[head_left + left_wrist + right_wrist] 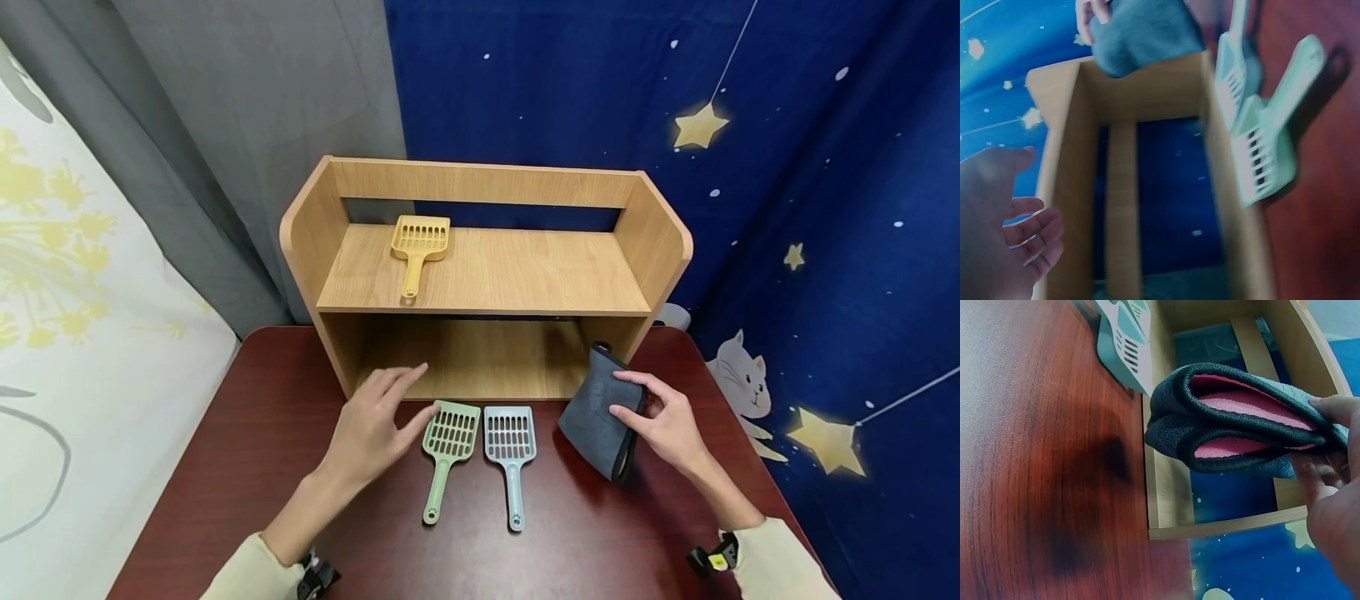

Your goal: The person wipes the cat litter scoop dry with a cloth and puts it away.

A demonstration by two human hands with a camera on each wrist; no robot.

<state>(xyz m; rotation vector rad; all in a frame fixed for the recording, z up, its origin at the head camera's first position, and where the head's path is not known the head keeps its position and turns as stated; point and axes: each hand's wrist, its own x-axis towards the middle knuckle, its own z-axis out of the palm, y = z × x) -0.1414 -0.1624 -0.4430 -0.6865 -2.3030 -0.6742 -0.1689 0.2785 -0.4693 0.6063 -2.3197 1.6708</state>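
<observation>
My right hand (pixel 670 427) pinches a folded dark grey cloth (pixel 600 412) by its edge, in front of the shelf's right end. In the right wrist view the folded cloth (pixel 1235 425) shows black edging and a pink inner side. My left hand (pixel 367 429) holds nothing; its fingers are spread loosely in front of the shelf's left part. Nearest to it lies a green slotted litter scoop (pixel 452 433), which the left wrist view shows apart from the hand. Beside that lies a light blue litter scoop (pixel 511 437).
A two-level wooden shelf (pixel 487 275) stands at the back of the dark red table (pixel 247 467). On its upper board lies a yellow litter scoop (pixel 420 242). Grey and blue curtains (pixel 540 83) hang behind, the blue one printed with stars.
</observation>
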